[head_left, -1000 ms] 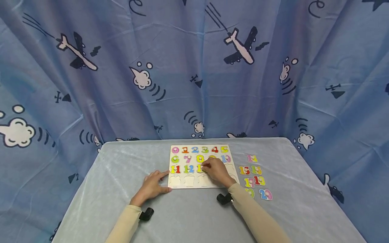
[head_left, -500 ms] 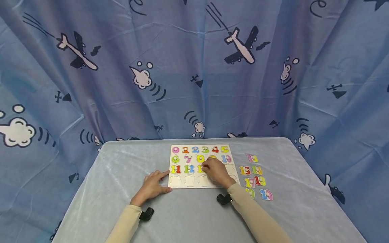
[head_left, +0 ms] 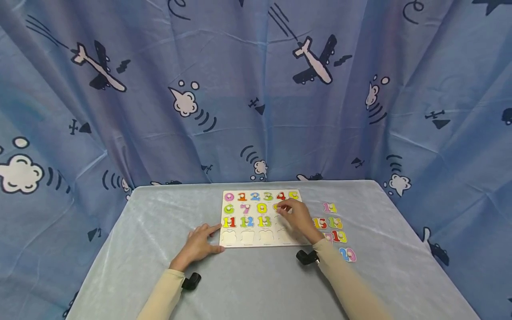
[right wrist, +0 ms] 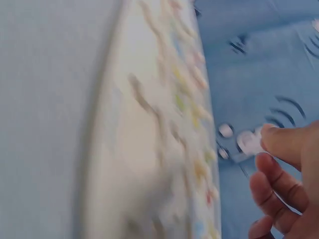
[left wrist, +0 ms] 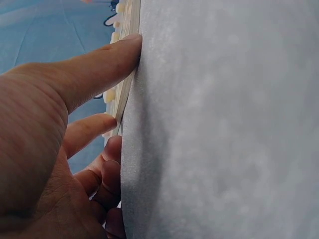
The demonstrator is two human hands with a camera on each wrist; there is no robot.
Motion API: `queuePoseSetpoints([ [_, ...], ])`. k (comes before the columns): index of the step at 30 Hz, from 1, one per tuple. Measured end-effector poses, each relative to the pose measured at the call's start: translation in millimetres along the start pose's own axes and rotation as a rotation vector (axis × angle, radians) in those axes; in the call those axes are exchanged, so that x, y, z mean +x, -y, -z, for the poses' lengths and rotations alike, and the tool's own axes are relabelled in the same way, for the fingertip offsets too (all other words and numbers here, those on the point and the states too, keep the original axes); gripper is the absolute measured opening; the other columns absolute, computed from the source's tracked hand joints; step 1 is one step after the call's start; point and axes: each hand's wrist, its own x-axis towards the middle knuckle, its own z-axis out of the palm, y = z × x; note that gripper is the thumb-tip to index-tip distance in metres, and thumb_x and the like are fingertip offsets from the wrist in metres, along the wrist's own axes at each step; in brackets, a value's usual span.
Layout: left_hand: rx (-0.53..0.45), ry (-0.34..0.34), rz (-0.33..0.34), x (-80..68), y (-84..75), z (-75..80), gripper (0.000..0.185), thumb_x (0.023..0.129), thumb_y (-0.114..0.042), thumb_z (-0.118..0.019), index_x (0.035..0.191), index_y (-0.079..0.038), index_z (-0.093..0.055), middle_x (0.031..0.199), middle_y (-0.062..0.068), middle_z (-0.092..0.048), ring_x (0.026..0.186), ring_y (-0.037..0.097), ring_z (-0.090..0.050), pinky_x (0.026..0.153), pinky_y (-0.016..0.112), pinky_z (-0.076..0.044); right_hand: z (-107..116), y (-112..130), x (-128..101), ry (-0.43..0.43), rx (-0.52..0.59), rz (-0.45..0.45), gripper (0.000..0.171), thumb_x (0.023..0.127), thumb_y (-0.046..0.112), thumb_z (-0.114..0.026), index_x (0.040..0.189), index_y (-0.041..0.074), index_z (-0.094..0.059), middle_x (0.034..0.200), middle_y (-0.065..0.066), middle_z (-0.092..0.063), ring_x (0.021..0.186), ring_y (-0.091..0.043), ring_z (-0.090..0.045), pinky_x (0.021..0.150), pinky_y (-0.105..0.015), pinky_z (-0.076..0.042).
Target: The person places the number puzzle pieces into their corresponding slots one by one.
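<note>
A wooden number puzzle board [head_left: 256, 245] lies on the table, with coloured number pieces in its upper rows. My left hand [head_left: 198, 244] stays at the board's left edge. In the left wrist view, its extended thumb and index finger touch the board's side [left wrist: 122, 99]. The yellow-green 13 piece [head_left: 264, 221] sits in the third row, beside the 12 piece [head_left: 246, 222]. My right hand [head_left: 297, 218] hovers over the right part of the board, hiding some of it. In the right wrist view the fingers of this hand [right wrist: 286, 184] are loosely bent, with nothing between them.
Right of the board lie several loose number pieces, among them a pink-yellow 14 [head_left: 330, 207], a red 15 [head_left: 320, 223] and a blue-pink 20 [head_left: 347, 254]. My right sleeve [head_left: 346, 275] covers part of that area. A patterned blue curtain [head_left: 224, 89] hangs behind the table [head_left: 168, 209].
My right hand has let go of the 13 piece and moved right and slightly up, so that piece shows whole. My left hand has kept its place on the board.
</note>
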Motion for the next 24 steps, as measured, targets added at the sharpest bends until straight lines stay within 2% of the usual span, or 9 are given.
queuePoseSetpoints([
  [5, 0.005, -0.001, 0.0, 0.9, -1.0, -0.3, 0.076, 0.073, -0.037, -0.086, 0.141, -0.02, -0.055, 0.09, -0.003, -0.049, 0.083, 0.013, -0.042, 0.086, 0.039, -0.029, 38, -28, 0, -0.095, 0.053, -0.108, 0.018, 0.09, 0.015, -0.071, 0.106, 0.007, -0.074, 0.095, -0.01, -0.071, 0.088, -0.023, -0.063, 0.076, -0.032, -0.045],
  [11, 0.01, 0.006, 0.002, 1.3, -0.7, -1.2, 0.077, 0.073, -0.037, -0.086, 0.142, -0.02, -0.055, 0.09, -0.003, -0.049, 0.083, 0.013, -0.041, 0.085, 0.038, -0.029, 77, -73, -6, -0.125, 0.008, -0.235, 0.026, 0.096, 0.024, -0.065, 0.115, 0.008, -0.07, 0.111, -0.013, -0.068, 0.1, -0.026, -0.06, 0.081, -0.034, -0.045],
  [16, 0.012, 0.009, 0.007, 1.6, 0.4, -1.9, 0.077, 0.074, -0.038, -0.085, 0.142, -0.02, -0.054, 0.09, -0.004, -0.049, 0.083, 0.013, -0.041, 0.085, 0.038, -0.028, 98, -107, -13, -0.1, -0.002, -0.33, 0.029, 0.097, 0.02, -0.062, 0.12, 0.004, -0.067, 0.119, -0.019, -0.064, 0.107, -0.032, -0.057, 0.088, -0.045, -0.047],
  [19, 0.012, 0.007, 0.006, 0.8, 1.0, -1.5, 0.077, 0.074, -0.037, -0.086, 0.142, -0.021, -0.054, 0.09, -0.004, -0.049, 0.083, 0.013, -0.041, 0.084, 0.037, -0.028, 102, -122, -15, -0.059, 0.012, -0.411, 0.031, 0.097, 0.02, -0.061, 0.123, 0.003, -0.066, 0.126, -0.021, -0.061, 0.112, -0.035, -0.054, 0.095, -0.051, -0.044],
  [24, 0.008, 0.002, 0.001, 0.1, 0.8, -2.1, 0.077, 0.074, -0.037, -0.086, 0.142, -0.021, -0.054, 0.09, -0.003, -0.049, 0.082, 0.013, -0.041, 0.083, 0.037, -0.028, 103, -137, -16, 0.004, 0.035, -0.494, 0.038, 0.097, 0.025, -0.062, 0.127, 0.002, -0.063, 0.131, -0.023, -0.06, 0.117, -0.04, -0.057, 0.099, -0.053, -0.045],
])
